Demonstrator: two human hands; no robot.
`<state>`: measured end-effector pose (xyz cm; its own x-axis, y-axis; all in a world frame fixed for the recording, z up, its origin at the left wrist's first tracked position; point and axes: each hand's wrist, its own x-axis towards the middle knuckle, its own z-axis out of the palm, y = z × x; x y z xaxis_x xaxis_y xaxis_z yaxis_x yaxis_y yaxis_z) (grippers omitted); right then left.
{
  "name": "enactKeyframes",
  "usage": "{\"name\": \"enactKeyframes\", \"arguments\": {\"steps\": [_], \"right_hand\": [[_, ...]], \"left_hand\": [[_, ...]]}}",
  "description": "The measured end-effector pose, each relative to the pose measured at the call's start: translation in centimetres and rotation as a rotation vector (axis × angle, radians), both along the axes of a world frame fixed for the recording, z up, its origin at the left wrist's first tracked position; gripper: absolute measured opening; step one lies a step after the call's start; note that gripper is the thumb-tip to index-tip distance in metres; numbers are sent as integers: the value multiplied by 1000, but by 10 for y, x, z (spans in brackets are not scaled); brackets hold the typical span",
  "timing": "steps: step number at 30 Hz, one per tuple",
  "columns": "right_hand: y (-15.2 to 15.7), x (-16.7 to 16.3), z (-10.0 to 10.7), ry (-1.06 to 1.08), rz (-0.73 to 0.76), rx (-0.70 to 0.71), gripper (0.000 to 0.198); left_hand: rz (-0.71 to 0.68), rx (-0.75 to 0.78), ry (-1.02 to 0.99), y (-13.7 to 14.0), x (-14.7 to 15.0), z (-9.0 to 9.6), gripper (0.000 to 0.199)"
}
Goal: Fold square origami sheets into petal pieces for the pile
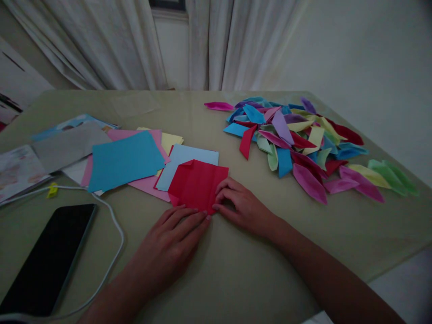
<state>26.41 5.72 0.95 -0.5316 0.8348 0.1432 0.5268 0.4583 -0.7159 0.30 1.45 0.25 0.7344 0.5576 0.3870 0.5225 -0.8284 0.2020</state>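
A red sheet of paper (pixel 199 185) with straight creases and folded-over corners at its top left and lower left lies before me. It partly covers a light blue square sheet (pixel 211 156). My left hand (pixel 172 240) is stretched out flat, fingertips resting on the red paper's near edge. At the lower right corner, my right hand (pixel 241 204) pinches the red paper between thumb and curled fingers. The two hands nearly meet at that edge.
Folded paper pieces (pixel 283 128) in many colours are heaped at the right. On the left lie a blue sheet (pixel 126 159), pink sheets (pixel 151 184), yellow sheets (pixel 172 141) and a grey sheet (pixel 69 146). A black phone (pixel 50 256) sits by a white cable (pixel 118 225) with a yellow clip (pixel 52 190).
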Motion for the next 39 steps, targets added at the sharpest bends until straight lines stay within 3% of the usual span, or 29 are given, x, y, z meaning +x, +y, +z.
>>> {"name": "enactKeyframes", "arguments": {"steps": [24,39], "right_hand": [[-3,-6,2,-28,-59,-30,10],[0,-10,0,-24,-104,-49,14]], "left_hand": [[51,-17,21,-3,0,-5,39],[53,78,39,0,3,-1,37]]}}
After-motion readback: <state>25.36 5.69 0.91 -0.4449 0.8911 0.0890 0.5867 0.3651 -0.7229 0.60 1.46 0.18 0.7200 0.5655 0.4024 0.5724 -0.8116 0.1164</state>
